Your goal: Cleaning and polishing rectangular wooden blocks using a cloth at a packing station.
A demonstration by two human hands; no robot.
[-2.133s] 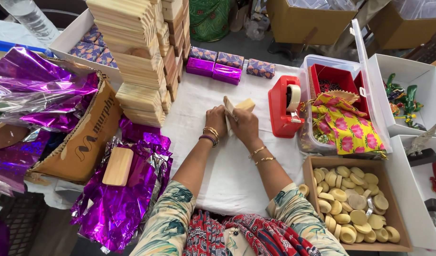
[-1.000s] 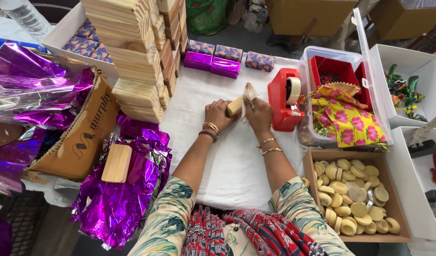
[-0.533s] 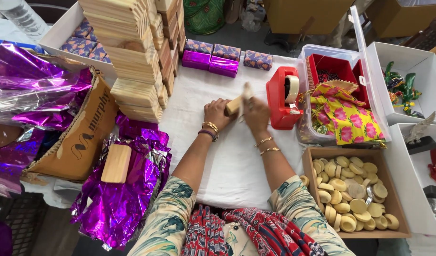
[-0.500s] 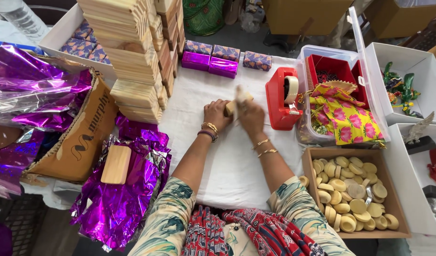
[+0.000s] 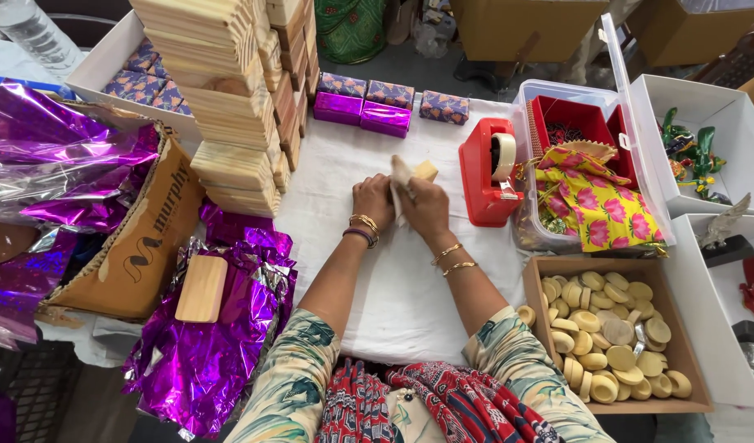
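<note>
Your left hand (image 5: 372,195) and right hand (image 5: 426,205) both close around a small pale wooden block (image 5: 424,171) half-wrapped in white paper (image 5: 400,176), mid-tabletop; loosened, the wrap may unfold.

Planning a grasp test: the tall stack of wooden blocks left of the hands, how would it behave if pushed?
The stack of wooden blocks would probably topple or shed pieces: it is tall and its layers sit unevenly offset. Each block looks rigid, so it should slide rather than bend. The white cloth beneath may drag.

We see a table under a white cloth (image 5: 410,287); behind the grip a grey floor (image 5: 443,70) with brown cartons (image 5: 516,25); left of the grip a black crate (image 5: 32,385) below the table edge; light is even.
</note>
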